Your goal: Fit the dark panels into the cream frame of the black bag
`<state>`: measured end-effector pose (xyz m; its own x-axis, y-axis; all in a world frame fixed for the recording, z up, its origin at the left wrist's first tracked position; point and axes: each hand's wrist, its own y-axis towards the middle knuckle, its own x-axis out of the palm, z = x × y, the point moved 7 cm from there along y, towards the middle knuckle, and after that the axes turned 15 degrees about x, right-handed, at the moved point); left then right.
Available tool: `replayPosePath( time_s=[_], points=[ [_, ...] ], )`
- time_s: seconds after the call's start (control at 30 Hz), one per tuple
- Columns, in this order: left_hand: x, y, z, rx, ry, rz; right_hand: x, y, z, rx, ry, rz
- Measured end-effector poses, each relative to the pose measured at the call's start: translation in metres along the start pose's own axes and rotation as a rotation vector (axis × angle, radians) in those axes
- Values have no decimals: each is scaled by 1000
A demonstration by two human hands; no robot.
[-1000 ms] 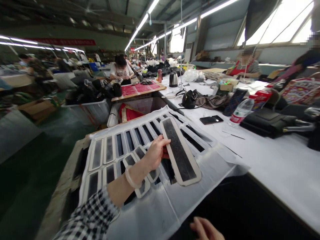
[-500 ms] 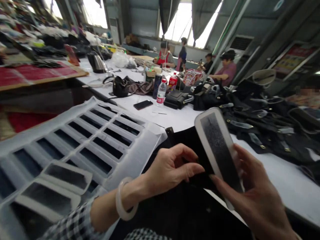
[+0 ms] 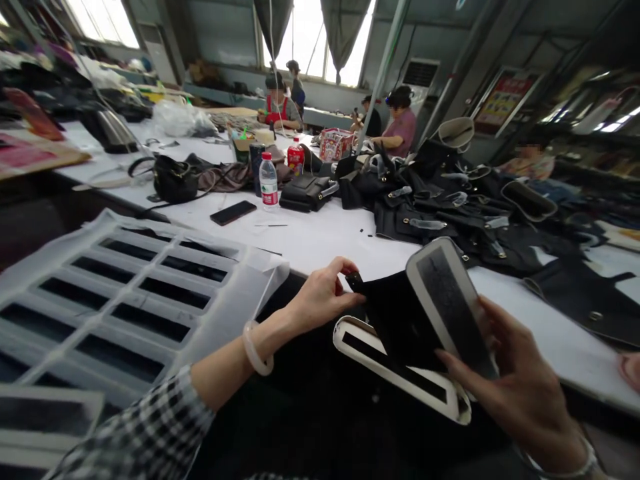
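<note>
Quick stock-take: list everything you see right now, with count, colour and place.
Rounded strip with dark centre: one, white-edged, in right hand.
Black fabric piece: one, pinched by left hand.
White frame strip: one, under the black piece.
White punched-out sheet: one, left.
Black phone: one, on white table.
Clear water bottle: one, beside phone.
Black bags pile: several, right.
People: several, far end.
Left hand: fingers closed.
Right hand: fingers gripping.
</note>
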<state>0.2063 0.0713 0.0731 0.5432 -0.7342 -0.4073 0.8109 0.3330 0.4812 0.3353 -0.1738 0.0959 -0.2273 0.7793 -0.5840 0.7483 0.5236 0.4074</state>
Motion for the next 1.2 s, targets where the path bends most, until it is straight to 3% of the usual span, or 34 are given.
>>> replayPosePath(
  time_s=[0.23, 0.43, 0.63, 0.83, 1.07, 1.2],
  points=[
    [10, -8, -9, -60, -15, 36, 4, -7, 14, -87, -48, 5],
    [10, -14, -3, -90, 2, 12, 0, -10, 14, -119, -128, 25],
    [10, -13, 9, -74, 57, -10, -4, -14, 25, -44, -81, 28],
    [14, -15, 11, -57, 57, -38, -1, -18, 28, -90, -111, 20],
    [48, -31, -24, -43, 188, -166, 7, -22, 26, -229, -267, -60],
    [72, -44, -41, 11, 193, -226, 13, -28, 39, -243, -363, -132]
  ],
)
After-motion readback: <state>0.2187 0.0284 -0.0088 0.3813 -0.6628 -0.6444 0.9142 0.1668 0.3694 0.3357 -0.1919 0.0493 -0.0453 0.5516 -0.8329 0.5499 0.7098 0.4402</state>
